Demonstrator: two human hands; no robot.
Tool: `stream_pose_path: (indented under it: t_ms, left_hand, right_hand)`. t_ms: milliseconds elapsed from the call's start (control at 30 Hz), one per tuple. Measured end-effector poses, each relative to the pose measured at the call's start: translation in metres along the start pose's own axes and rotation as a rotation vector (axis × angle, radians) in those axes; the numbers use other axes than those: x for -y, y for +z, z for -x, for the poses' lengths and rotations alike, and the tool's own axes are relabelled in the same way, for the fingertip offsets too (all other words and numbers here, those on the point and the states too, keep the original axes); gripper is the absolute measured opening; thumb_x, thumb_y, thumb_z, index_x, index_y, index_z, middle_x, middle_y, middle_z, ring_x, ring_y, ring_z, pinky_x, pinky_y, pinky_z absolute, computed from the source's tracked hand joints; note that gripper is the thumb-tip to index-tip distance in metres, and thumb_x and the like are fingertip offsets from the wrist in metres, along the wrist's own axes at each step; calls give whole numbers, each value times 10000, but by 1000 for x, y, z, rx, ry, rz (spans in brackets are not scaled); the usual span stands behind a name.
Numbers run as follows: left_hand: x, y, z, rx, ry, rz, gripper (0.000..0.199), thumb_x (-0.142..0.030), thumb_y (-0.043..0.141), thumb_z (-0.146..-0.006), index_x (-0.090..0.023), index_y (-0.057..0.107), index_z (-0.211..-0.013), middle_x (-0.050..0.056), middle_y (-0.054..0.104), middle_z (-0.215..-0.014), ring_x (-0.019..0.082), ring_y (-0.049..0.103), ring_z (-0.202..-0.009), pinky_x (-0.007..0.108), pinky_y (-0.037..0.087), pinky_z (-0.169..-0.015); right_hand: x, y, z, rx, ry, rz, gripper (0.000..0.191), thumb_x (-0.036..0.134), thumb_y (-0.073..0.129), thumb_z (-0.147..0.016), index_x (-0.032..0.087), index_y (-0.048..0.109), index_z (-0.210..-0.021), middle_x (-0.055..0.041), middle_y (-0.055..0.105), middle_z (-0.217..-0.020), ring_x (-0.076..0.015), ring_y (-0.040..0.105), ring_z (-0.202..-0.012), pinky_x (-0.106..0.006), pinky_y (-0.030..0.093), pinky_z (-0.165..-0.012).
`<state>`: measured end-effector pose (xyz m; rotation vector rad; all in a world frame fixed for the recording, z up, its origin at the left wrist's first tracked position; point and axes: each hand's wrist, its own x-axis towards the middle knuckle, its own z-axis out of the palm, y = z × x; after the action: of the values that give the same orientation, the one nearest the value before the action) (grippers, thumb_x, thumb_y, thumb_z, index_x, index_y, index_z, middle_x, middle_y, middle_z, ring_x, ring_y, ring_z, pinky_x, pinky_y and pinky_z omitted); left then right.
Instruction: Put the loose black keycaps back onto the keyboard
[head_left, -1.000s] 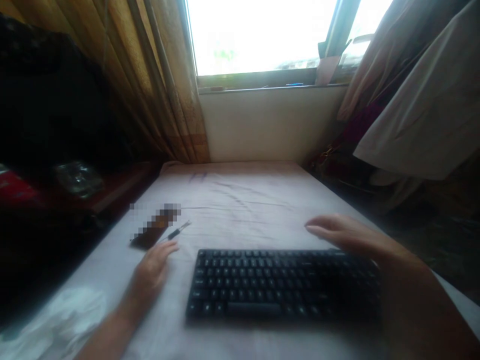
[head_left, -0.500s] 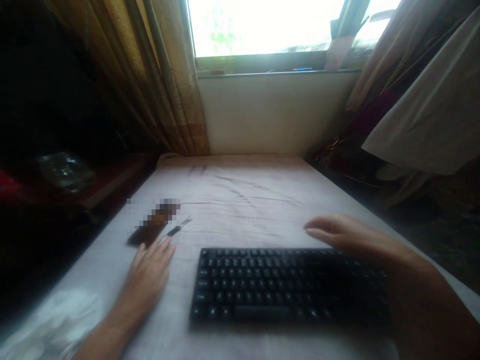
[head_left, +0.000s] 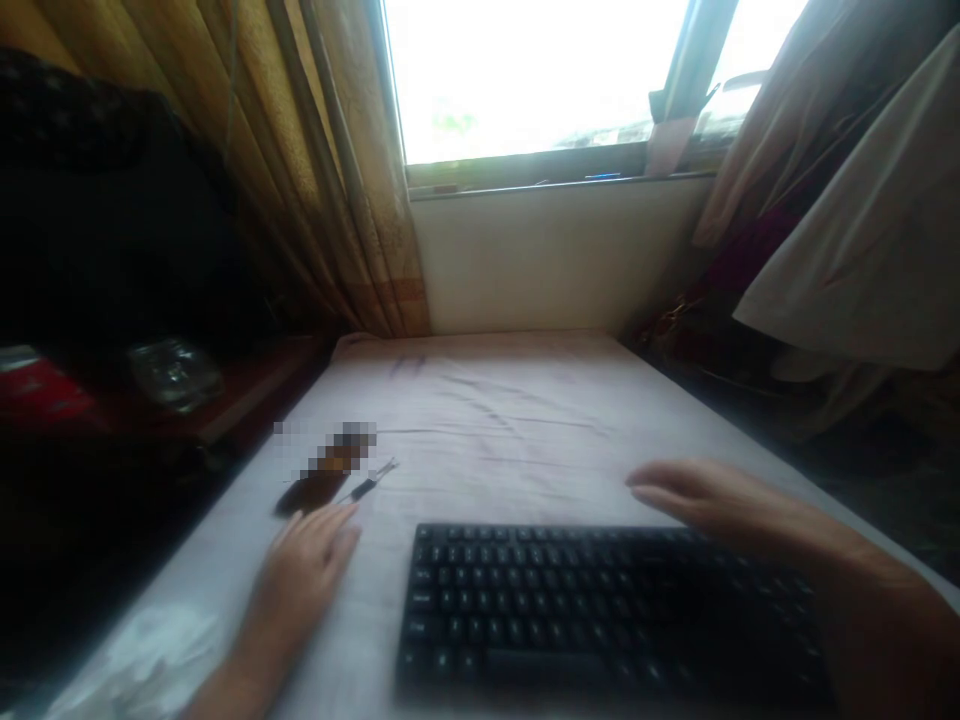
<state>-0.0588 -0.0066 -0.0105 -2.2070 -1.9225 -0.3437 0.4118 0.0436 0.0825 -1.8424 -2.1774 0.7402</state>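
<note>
A black keyboard (head_left: 525,600) lies on the pale bedsheet-like cover in front of me. My left hand (head_left: 304,565) rests left of it, palm down with fingers stretched forward, holding nothing that I can see. Close to its fingertips lies a slim tool (head_left: 364,488) with a short black middle and thin, pale, forked-looking ends. Beside that is a long dark brown object (head_left: 319,488), partly pixelated, so its kind is unclear. Over the keyboard's far right edge my right hand (head_left: 694,490) extends with fingers straight and thumb slightly apart, its forearm hiding some keys.
A crumpled clear plastic bag (head_left: 142,660) lies at the near left. Beyond the covered surface (head_left: 510,390) stand a wall and a window (head_left: 525,80). A gold curtain (head_left: 337,180) hangs left, hanging cloth (head_left: 870,240) right. A shiny clear package (head_left: 176,375) sits farther left.
The camera has tilted up slightly, so the scene sits lower and a little farther right. My left fingers have shifted slightly near the slim tool; the right hand keeps its pose.
</note>
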Motion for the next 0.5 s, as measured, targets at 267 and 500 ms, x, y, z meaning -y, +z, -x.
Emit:
stream_pose_path:
  t_ms: [267, 500]
  left_hand:
    - [8, -26, -34, 17, -27, -104, 344, -333, 598, -715, -216, 735, -1009, 158, 670, -1150, 372, 585, -1057, 515, 440, -910]
    - [0, -36, -49, 127, 35, -105, 182, -355, 685, -556, -238, 686, -695, 118, 677, -1109, 376, 531, -1114, 490, 356, -982]
  right_hand:
    - [14, -7, 5, 34, 14, 44, 426, 499, 530, -811, 213, 771, -1014, -100, 759, -1079, -317, 688, -1009, -392, 525, -880]
    - [15, 0, 6, 32, -11, 35, 401, 507, 548, -812, 228, 773, -993, -92, 762, -1074, -316, 684, -1016, -384, 526, -859]
